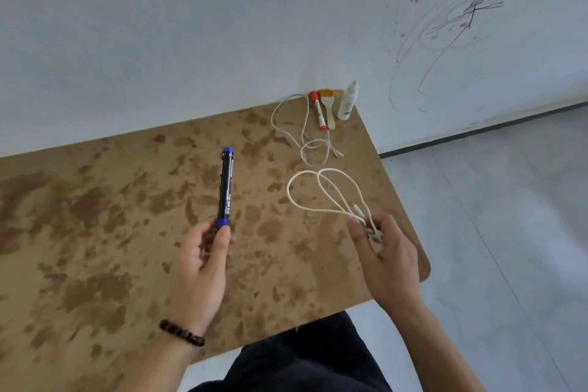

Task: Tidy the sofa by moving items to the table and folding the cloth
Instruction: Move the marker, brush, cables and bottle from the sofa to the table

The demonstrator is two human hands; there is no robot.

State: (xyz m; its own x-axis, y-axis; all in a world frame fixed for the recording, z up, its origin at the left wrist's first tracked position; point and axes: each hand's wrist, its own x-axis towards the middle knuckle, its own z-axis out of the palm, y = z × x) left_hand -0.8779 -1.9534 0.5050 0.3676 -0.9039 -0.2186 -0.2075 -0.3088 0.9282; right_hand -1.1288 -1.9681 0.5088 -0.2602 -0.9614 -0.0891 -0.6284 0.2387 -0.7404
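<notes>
Over on the left, the mottled brown surface (95, 216) fills most of the view, pushed up against a pale wall. The left hand (199, 267), a dark bead bracelet (182, 332) on its wrist, is closed around the lower end of a blue-capped marker (226, 188), thumb and fingers pinching the blue tip so the black barrel points up and away over the surface. Moving across, the right hand (386, 259) has its fingers gathered on the bunched ends of a white cable (321, 192), and the loops fan out from the grip onto the surface. Beyond it, towards the far right corner, a second white cable (304, 130) lies loose in curls. Just beside that sits a red marker (318, 110), then a small brush (328, 106) with orange bristles, then a white bottle (347, 102) standing at the wall. At far right, scribbles mark the wall above a grey floor (509, 232).
</notes>
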